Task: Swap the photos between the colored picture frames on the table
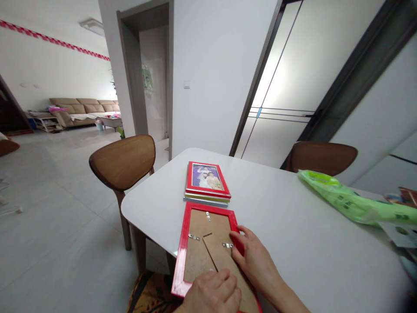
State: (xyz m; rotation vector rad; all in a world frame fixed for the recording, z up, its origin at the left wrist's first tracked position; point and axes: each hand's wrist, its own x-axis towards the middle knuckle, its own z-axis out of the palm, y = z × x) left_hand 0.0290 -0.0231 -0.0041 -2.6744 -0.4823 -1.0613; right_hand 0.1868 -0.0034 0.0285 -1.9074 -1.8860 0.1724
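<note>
Piece in hand: one red, glossy rectangular picture frame (183, 248), back upward, at the near side of the table; its near left corner shows past the table's edge.
Backing: brown fibreboard panel (197, 261), fitted with small silver metal clips (208, 216), three plainly seen, and a flat brown stand strip (216, 248) lying against it.
Left hand (213, 293): fingers bent and close together over the lower part of the backing; fingertips hidden, so I cannot tell whether they grip anything.
Right hand (256, 261): half open, fingers loosely curved and parted, touching the frame's right rim and the board beside it; how firmly, I cannot tell.
Stack: just beyond the frame, a second red frame (205, 192) holding a photograph of two people (205, 176), picture upward; under it a yellow-green edge (206, 198) and a silver-grey edge (206, 201).
Table: white, smooth top with rounded corners (276, 200).
Bag: pale green plastic, printed (345, 202), on the table's right side, well apart from the hands.
Seating: brown wooden chair (127, 156) at left; another brown chair back (322, 157) beyond the table.
</note>
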